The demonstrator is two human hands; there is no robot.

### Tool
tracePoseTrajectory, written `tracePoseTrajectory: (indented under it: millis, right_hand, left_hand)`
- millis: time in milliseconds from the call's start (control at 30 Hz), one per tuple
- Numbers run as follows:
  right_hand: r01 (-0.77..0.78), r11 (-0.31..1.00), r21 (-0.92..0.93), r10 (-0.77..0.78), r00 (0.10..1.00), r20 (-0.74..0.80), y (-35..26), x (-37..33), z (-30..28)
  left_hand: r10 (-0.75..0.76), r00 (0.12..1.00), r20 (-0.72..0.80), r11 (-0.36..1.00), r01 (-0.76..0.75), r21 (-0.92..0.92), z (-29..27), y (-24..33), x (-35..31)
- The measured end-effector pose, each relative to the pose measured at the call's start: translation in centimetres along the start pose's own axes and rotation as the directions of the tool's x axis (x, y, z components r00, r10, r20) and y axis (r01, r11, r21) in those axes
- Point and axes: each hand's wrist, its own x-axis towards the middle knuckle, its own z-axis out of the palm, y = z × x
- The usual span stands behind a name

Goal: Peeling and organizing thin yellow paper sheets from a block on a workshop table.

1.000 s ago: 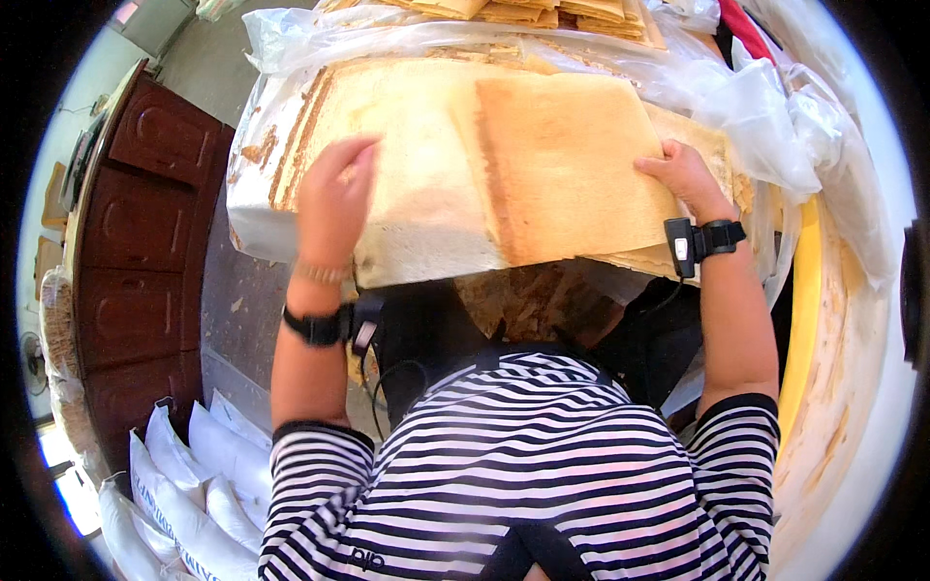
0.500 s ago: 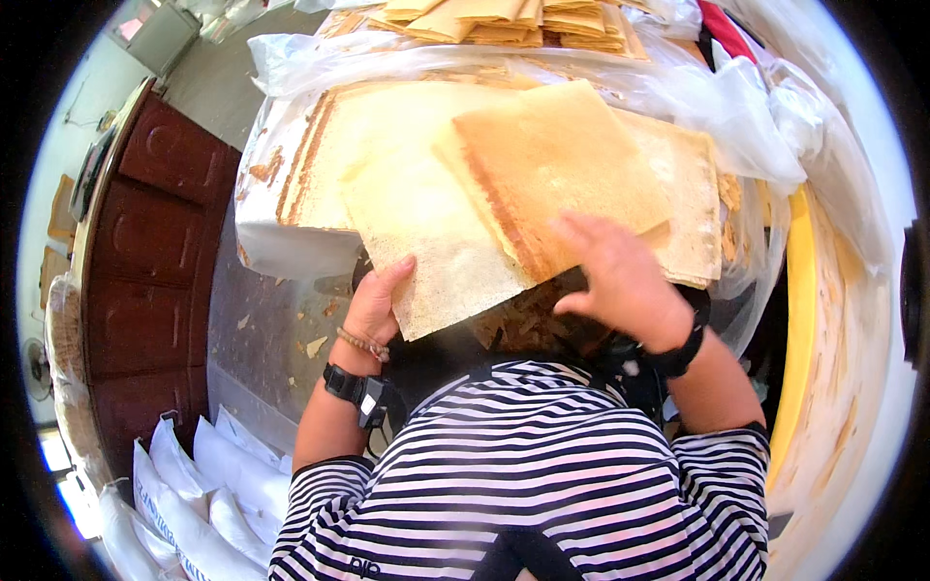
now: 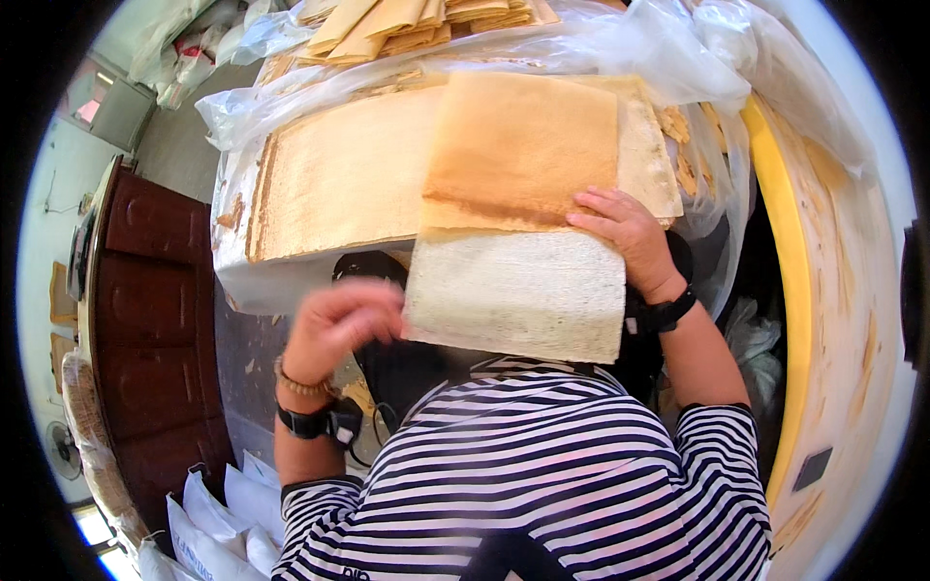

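A thin brownish-tan sheet with a darker band along its near edge lies over a paler, rough-textured sheet, which sticks out toward my body past the table edge. My right hand grips the right side of these sheets, fingers on top and the thumb hidden. Close to the pale sheet's left edge is my left hand, smeared by motion with its fingers bent; whether it pinches the edge is unclear. Beneath and to the left spreads a stack of wide cream-tan sheets.
Folded tan sheets are piled at the far side, with clear plastic film around them. A dark red wooden cabinet stands left, white sacks below it. A yellow-edged panel runs along the right.
The two sheets have turned from slanted to nearly straight before me. My right hand has come down onto their right side; my left hand has moved left and blurs at the pale sheet's edge.
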Motion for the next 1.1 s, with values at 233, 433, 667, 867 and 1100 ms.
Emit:
tracePoseTrajectory:
  millis: [233,433,667,867,1100]
  right_hand:
    - [-0.037,0.987,0.158,0.029,0.998,0.053,1.8,-1.2,-1.0]
    - [-0.025,0.966,0.259,0.017,0.999,0.033,2.8,-1.3,-1.6]
    - [-0.536,0.641,0.55,0.569,0.812,0.129,4.8,0.1,-0.6]
    - [-0.635,0.617,0.465,0.669,0.734,0.114,4.3,2.1,0.0]
    - [-0.66,0.664,0.351,0.675,0.731,0.095,4.0,4.0,-0.8]
  left_hand:
    - [0.303,0.909,0.286,-0.017,-0.295,0.955,1.4,-0.1,11.3]
    - [0.39,0.788,0.475,0.166,-0.568,0.806,0.8,-1.4,15.6]
    - [-0.035,0.983,-0.178,0.967,0.078,0.241,1.1,-1.3,18.4]
    - [-0.014,0.927,-0.374,0.995,0.048,0.082,2.2,-3.6,20.0]
    - [-0.123,0.779,-0.614,0.992,0.12,-0.046,3.6,-3.2,19.4]
